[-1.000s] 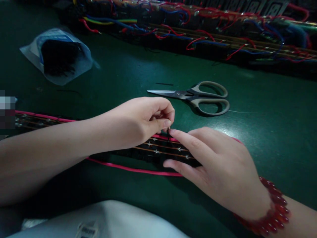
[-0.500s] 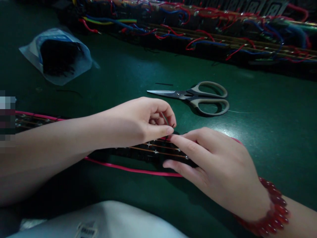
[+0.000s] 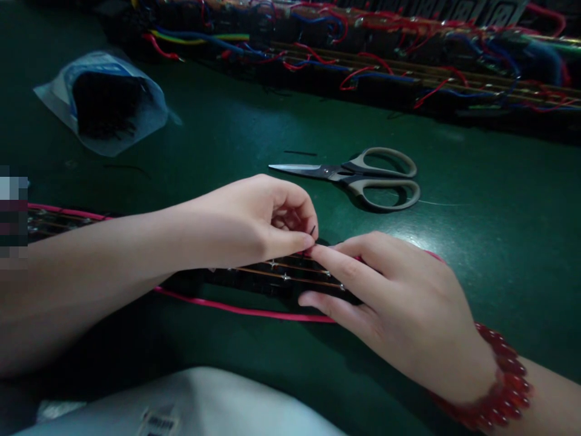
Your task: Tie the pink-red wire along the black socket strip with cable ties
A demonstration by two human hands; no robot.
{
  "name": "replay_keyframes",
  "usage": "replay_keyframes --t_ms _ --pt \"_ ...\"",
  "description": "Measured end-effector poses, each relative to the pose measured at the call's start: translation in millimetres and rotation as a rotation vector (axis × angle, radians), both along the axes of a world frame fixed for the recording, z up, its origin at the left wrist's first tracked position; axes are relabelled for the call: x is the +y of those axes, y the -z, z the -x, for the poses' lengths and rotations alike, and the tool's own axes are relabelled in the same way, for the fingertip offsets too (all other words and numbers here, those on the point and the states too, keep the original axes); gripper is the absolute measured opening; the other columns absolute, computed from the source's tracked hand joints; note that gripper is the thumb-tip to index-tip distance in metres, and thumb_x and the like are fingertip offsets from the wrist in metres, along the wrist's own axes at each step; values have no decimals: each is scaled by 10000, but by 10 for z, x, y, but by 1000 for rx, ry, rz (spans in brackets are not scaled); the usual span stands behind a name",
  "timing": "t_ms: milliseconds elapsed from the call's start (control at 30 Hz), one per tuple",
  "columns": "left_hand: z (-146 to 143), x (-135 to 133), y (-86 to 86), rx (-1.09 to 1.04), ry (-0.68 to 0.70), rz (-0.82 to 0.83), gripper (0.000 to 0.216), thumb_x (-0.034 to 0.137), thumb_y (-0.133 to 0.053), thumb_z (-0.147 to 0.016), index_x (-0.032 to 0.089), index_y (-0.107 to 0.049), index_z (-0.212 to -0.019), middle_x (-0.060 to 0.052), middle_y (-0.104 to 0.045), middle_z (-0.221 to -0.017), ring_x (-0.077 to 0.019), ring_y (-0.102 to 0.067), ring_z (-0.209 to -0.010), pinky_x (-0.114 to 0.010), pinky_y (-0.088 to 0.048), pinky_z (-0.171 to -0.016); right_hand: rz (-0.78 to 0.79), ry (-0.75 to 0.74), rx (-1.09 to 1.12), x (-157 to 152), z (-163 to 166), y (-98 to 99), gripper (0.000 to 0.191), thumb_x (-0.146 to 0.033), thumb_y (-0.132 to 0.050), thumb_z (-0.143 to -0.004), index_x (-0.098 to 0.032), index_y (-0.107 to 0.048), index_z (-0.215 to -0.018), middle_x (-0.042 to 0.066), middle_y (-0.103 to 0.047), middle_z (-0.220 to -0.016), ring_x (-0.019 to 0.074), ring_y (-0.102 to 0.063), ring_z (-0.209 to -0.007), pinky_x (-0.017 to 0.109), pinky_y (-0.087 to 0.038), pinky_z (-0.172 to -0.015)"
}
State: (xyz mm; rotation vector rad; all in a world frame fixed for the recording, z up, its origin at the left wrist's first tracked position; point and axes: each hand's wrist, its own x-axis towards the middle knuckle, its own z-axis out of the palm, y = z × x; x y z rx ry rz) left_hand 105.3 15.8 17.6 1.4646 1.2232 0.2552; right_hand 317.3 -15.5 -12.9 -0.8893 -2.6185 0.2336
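My left hand (image 3: 284,215) is closed in a pinch, with the dark end of a thin black cable tie (image 3: 312,231) sticking up between thumb and forefinger. Below it lies a long black strip (image 3: 254,281) carrying copper-coloured wires and shiny solder points. A pink-red cable (image 3: 236,311) runs along the strip's near side, and another pink-red length lies along its far edge. My right hand (image 3: 385,303), with a red bead bracelet at the wrist, holds the strip, forefinger at the far edge beside the left thumb and its own thumb near the front edge. The tie's lower part is mostly hidden.
Scissors (image 3: 336,174) lie behind the hands on the green table (image 3: 218,145), near a loose black piece (image 3: 299,153). An opened plastic bag (image 3: 152,115) of thin black pieces is at left. A wired assembly (image 3: 385,69) with red and blue leads spans the back.
My left fingertips have shifted slightly left, and more of the black tie's end shows between them. My right hand stays in place on the strip.
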Motion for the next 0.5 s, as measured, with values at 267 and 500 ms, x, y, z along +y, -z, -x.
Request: replay_keyframes --t_ms 267,500 --pt "10 1 1 25 34 -64 64 233 -583 -800 180 -617 -783 3 -668 -712 -107 -599 -639 -184 -456 -538 -4 -1 -4 0 7 -13 312 -449 -572 -937 -183 -674 -1063 60 -662 -825 180 -557 -668 296 -381 -561" --pt "28 -9 50 61 48 -131 94 267 -543 -848 192 -592 -824 7 -668 -727 -113 -613 -652 -194 -430 -535 1 -7 -1 2 11 -15 322 -449 -596 -921 -174 -675 -1068 65 -656 -830 187 -556 -675 306 -378 -567"
